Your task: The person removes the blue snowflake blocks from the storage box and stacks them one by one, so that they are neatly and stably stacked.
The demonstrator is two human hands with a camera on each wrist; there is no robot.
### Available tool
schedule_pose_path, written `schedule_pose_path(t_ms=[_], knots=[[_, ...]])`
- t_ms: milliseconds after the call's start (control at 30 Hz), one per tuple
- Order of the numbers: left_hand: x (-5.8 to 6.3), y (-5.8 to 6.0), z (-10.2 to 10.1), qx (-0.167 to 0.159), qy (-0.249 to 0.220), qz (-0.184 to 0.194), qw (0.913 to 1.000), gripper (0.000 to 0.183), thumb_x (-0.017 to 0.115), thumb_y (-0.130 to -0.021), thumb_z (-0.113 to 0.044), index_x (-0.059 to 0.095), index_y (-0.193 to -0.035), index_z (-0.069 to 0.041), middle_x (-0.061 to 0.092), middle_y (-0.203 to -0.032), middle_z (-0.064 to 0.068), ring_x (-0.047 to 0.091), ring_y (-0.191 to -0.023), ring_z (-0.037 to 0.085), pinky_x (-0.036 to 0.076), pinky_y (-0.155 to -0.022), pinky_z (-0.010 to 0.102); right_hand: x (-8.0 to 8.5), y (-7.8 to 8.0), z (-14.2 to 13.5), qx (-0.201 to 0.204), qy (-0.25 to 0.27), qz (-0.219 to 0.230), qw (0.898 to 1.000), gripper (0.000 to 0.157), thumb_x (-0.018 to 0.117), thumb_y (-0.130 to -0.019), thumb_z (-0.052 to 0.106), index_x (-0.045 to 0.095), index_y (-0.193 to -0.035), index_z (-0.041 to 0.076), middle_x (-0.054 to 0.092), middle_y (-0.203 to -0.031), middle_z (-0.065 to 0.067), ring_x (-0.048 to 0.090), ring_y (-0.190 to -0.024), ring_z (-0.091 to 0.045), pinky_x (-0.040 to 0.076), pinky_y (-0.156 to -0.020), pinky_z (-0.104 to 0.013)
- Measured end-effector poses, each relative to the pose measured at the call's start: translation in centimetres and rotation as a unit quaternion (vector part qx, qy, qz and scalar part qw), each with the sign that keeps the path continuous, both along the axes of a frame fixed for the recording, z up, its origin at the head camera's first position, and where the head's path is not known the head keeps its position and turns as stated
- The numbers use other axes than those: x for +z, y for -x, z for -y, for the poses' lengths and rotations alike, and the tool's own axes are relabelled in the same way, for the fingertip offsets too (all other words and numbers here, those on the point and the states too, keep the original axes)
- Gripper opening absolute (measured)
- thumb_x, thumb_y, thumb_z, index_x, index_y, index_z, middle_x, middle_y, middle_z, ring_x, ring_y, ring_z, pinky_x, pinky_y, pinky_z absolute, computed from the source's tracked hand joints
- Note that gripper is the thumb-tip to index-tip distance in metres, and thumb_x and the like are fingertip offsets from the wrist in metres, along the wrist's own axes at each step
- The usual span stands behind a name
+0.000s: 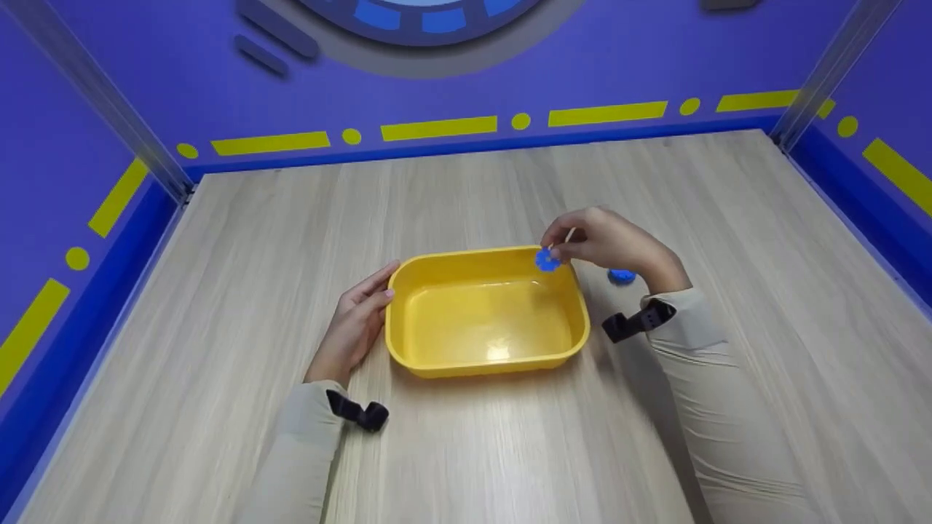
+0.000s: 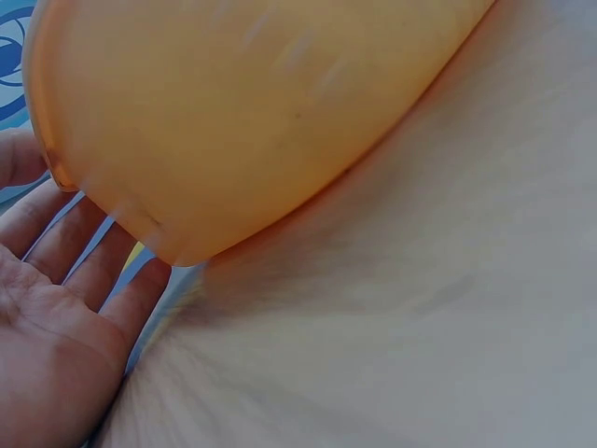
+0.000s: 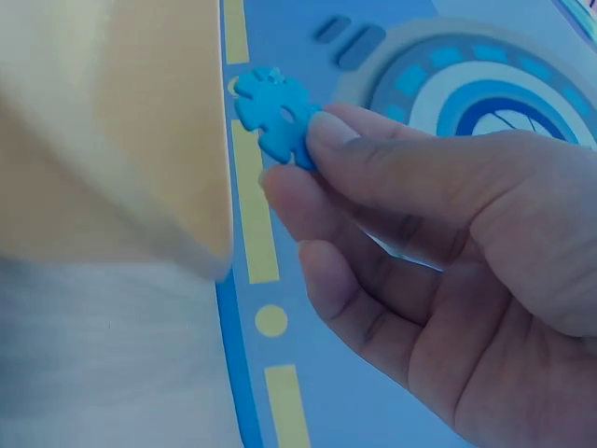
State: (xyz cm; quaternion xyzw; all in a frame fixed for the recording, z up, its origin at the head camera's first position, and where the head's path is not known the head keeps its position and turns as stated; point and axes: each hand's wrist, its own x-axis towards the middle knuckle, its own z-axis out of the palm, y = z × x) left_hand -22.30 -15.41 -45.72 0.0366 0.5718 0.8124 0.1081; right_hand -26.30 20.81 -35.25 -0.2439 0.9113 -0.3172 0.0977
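A yellow plastic tub point(image 1: 484, 320) stands on the wooden table. My left hand point(image 1: 357, 324) rests against its left end, thumb at the rim and fingers along the outer side. In the left wrist view those fingers point(image 2: 75, 238) look straight and spread, and the tub's wall point(image 2: 242, 112) hides some of the tips. My right hand point(image 1: 601, 236) pinches a blue notched plastic disc point(image 1: 547, 260), a snowflake-shaped building piece, between thumb and fingers over the tub's back right corner. The right wrist view shows the disc point(image 3: 278, 117) with slots around its edge and a central hole.
More blue plastic point(image 1: 622, 276) lies on the table just right of the tub, partly below the right forearm; how many pieces cannot be told. Blue panels with yellow marks point(image 1: 439, 129) wall the table point(image 1: 291, 218) at the back and sides.
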Motion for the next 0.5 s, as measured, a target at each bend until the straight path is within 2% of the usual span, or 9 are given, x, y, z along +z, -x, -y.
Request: schedule_pose_path(t_ms=[233, 500], knots=[[0.0, 0.0, 0.0, 0.000, 0.003, 0.002, 1.0000, 0.052, 0.048, -0.095, -0.002, 0.038, -0.146, -0.002, 0.036, -0.153, 0.009, 0.039, -0.139, 0.018, 0.040, -0.108, 0.026, -0.5, -0.2, -2.1, -0.043, 0.008, -0.005, 0.999, 0.014, 0.062, -0.092, 0.010, 0.072, -0.102, 0.009, 0.069, -0.094, -0.008, 0.063, -0.077, -0.021, 0.057, -0.078, -0.033], [0.0, 0.0, 0.0, -0.001, 0.010, 0.003, 0.9999, 0.052, 0.049, -0.096, -0.003, 0.037, -0.147, -0.003, 0.035, -0.154, 0.008, 0.038, -0.139, 0.018, 0.041, -0.108, 0.026, -1.6, -0.5, -3.8, -0.091, 0.021, 0.009, 0.996, 0.015, 0.062, -0.092, 0.008, 0.071, -0.104, 0.008, 0.067, -0.097, -0.011, 0.066, -0.085, -0.031, 0.058, -0.079, -0.037]])
